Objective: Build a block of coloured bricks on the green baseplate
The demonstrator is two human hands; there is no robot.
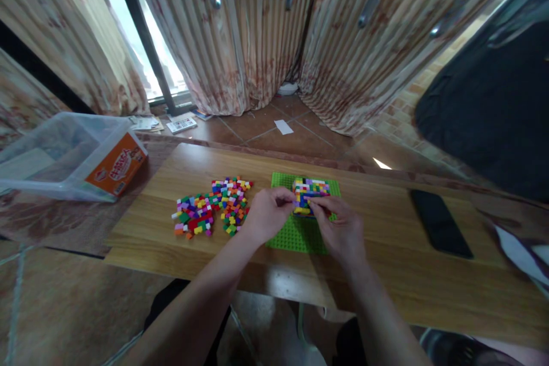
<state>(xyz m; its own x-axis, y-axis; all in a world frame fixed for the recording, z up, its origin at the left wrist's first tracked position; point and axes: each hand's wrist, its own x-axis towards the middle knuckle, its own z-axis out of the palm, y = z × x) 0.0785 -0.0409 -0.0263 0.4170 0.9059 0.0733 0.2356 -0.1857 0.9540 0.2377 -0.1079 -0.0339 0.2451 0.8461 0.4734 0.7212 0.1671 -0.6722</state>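
Observation:
A green studded baseplate (295, 239) lies on the wooden table, bearing a block of multicoloured toy bricks (312, 187) stacked in layers. My left hand (271, 211) is at the left side of this stack, thumb and fingers pinched together at its edge; whatever is between them is too small to make out. My right hand (341, 226) reaches in from the right, its fingers closed at the front right of the stack, touching or very near the bricks. Any piece in those fingertips is hidden. Left of the baseplate lies a spread of loose coloured bricks (234, 197).
A clear plastic bin (64, 183) with an orange label stands at the far left. On the table's right lies a black phone (440, 223), with white paper (521, 251) beyond it. Curtains (257, 40) hang behind, and a dark covered object (493, 97) stands at the right.

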